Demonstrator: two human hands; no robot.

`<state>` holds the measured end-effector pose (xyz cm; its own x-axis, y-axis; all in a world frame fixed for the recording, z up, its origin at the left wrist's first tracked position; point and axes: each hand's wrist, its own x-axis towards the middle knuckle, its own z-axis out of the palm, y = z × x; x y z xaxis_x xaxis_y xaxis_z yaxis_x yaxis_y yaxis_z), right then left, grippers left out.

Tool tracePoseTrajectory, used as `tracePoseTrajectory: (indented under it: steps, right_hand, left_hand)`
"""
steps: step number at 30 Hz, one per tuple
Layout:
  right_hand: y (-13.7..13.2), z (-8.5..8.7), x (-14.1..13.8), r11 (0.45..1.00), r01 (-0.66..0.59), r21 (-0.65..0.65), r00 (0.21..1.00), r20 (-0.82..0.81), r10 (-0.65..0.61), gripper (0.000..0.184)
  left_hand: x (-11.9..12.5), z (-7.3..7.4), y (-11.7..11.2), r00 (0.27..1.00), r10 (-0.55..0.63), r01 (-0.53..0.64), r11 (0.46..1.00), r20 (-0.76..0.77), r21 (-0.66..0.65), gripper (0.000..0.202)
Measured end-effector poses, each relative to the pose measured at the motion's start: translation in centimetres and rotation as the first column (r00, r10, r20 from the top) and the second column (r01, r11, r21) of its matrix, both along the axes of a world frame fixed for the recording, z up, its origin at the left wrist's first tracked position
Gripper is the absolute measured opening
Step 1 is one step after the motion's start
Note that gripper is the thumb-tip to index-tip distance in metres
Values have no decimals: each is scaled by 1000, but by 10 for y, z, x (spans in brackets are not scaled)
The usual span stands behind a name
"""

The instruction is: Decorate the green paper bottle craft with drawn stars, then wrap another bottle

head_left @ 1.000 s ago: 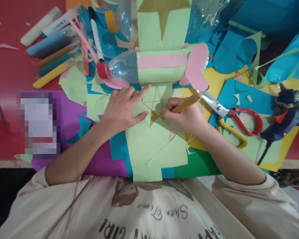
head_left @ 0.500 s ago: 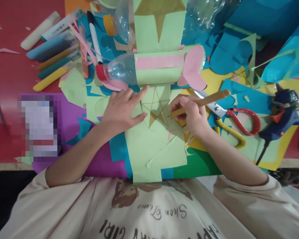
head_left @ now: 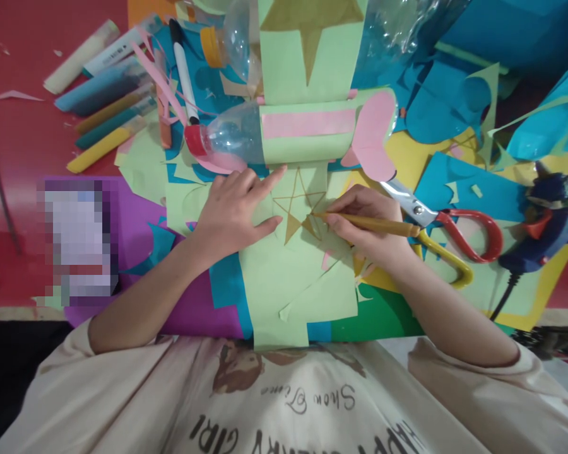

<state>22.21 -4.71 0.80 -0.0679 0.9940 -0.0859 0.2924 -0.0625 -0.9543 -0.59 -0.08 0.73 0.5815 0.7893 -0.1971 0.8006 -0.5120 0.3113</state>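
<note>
My right hand (head_left: 372, 224) pinches a brown marker (head_left: 378, 224), its tip on a star (head_left: 299, 208) outlined on light green paper (head_left: 307, 271). The lower points of the star are partly coloured in brown. My left hand (head_left: 239, 211) lies over the paper left of the star, empty, with thumb and index finger spread. Just beyond the star, a plastic bottle (head_left: 234, 133) with a red cap lies on its side, wrapped in green and pink paper. A bigger brown star (head_left: 310, 38) on green paper stands behind it.
Red-and-yellow-handled scissors (head_left: 419, 211) lie right of my right hand, with a blue glue gun (head_left: 539, 221) farther right. Several markers (head_left: 106, 142) are at the upper left, and a blurred phone-like object (head_left: 80, 239) lies below them. Blue paper scraps (head_left: 440, 101) cover the upper right.
My right hand has tilted the marker from pointing up and right to lying nearly level. Its tip has shifted left onto the star's lower right point. My left hand stays in place.
</note>
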Motion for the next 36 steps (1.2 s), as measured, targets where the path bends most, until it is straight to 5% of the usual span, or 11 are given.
tracePoseTrajectory:
  steps: [18, 36]
  right_hand:
    - [2, 4, -1, 997, -44, -56, 979, 195, 54, 18]
    - [3, 11, 3, 971, -180, -157, 969, 142, 202, 16]
  left_hand:
    - [1, 0, 1, 1000, 9, -9, 1000, 10, -5, 66]
    - [1, 2, 1, 1000, 12, -11, 1000, 14, -15, 68]
